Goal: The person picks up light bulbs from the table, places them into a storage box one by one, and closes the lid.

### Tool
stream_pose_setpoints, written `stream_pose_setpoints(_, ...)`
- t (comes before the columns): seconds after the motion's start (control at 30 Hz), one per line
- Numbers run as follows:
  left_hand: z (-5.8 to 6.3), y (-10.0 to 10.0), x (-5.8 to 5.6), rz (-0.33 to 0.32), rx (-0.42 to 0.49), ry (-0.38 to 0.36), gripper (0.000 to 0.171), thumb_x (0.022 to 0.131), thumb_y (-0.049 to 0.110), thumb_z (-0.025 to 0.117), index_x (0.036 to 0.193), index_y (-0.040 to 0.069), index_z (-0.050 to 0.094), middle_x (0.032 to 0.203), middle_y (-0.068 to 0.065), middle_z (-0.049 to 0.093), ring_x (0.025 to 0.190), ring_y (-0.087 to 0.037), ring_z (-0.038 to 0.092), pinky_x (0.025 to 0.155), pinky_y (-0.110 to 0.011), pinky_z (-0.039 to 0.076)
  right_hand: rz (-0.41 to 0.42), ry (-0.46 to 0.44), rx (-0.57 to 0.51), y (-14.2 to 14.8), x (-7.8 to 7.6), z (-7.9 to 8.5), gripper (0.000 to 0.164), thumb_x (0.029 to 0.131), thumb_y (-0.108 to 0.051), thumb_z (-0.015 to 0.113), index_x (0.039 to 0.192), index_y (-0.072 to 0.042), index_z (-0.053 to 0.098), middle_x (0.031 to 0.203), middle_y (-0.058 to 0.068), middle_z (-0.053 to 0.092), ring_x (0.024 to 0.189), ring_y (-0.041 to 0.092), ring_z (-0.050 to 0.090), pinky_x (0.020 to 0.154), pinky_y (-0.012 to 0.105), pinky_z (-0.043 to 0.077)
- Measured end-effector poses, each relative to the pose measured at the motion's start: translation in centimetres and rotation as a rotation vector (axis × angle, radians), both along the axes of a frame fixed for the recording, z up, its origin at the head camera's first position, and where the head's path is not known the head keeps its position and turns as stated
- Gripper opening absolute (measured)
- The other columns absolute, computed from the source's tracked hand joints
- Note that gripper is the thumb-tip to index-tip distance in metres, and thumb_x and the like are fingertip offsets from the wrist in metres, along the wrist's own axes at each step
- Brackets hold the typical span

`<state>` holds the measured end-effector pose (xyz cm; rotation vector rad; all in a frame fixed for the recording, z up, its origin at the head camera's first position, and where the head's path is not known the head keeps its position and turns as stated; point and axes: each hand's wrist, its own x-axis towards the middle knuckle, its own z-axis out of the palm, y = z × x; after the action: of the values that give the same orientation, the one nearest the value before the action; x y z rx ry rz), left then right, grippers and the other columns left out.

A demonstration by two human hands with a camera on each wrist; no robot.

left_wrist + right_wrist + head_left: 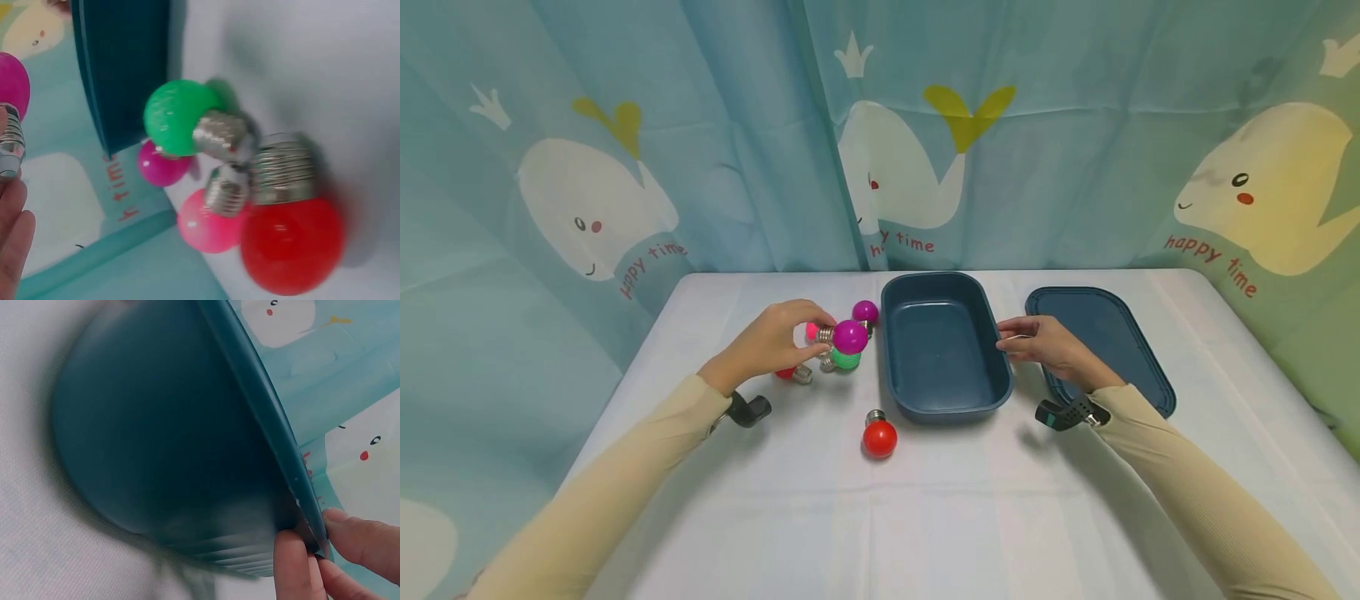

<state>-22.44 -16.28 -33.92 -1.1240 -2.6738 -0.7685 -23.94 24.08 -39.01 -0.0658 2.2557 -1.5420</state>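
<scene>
A purple light bulb (850,337) is pinched by its metal screw base in my left hand (775,337), raised left of the dark blue box (947,414). That bulb (14,84) shows at the left edge of the left wrist view. My right hand (1048,346) grips the box's right rim, thumb on one side and fingers on the other in the right wrist view. Below the left hand lie a green bulb (178,117), a pink bulb (209,225), a red bulb (292,247) and another purple bulb (865,312).
A second red bulb (880,438) lies on the white table in front of the box. The flat blue lid (1105,333) rests right of the box, partly behind the right hand. A whale-print curtain (737,167) hangs along the table's back edge.
</scene>
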Motion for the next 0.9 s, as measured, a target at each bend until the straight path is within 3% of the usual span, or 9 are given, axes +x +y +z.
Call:
stream_pose_setpoints(0.2,1.0,1.2,-0.7,0.025,0.053,-0.007,0.035,0.075,0.010,0.078,0.106,0.004,0.065,0.101,-0.008,0.067,0.094,-0.020,0.063,0.084,-0.038,0.055,-0.001,-0.005,-0.005,-0.1,0.0,-0.1,0.055,0.090,-0.009,0.061,0.136,0.010,0.038,0.122,0.017,0.053,0.084,-0.003,0.061,0.081,0.022,0.055)
stream_pose_setpoints(0.47,1.9,3.0,-2.7,-0.009,0.134,0.040,0.032,0.076,0.011,0.077,0.104,0.004,0.063,0.100,-0.008,0.066,0.090,-0.019,0.063,0.085,-0.036,0.056,0.000,-0.003,-0.008,-0.1,0.0,0.0,0.054,0.090,-0.008,0.060,0.136,0.010,0.038,0.124,0.019,0.052,0.084,-0.003,0.061,0.081,0.022,0.055)
stream_pose_setpoints(0.7,1.7,5.1,-4.9,-0.024,0.215,-0.016,0.029,0.076,0.007,0.077,0.101,0.002,0.063,0.100,-0.011,0.065,0.088,-0.020,0.063,0.084,-0.036,0.056,0.003,0.007,0.014,-0.2,-0.1,0.0,0.054,0.090,-0.011,0.061,0.135,0.010,0.040,0.120,0.016,0.053,0.085,0.000,0.060,0.082,0.024,0.055)
stream_pose_setpoints(0.9,1.3,7.1,-6.6,-0.005,0.225,-0.049,0.026,0.078,0.010,0.076,0.099,0.003,0.064,0.098,-0.010,0.065,0.088,-0.020,0.061,0.085,-0.034,0.056,0.001,0.012,0.021,-0.2,-0.2,-0.1,0.052,0.090,-0.008,0.060,0.135,0.010,0.040,0.119,0.016,0.054,0.084,-0.001,0.060,0.080,0.023,0.055)
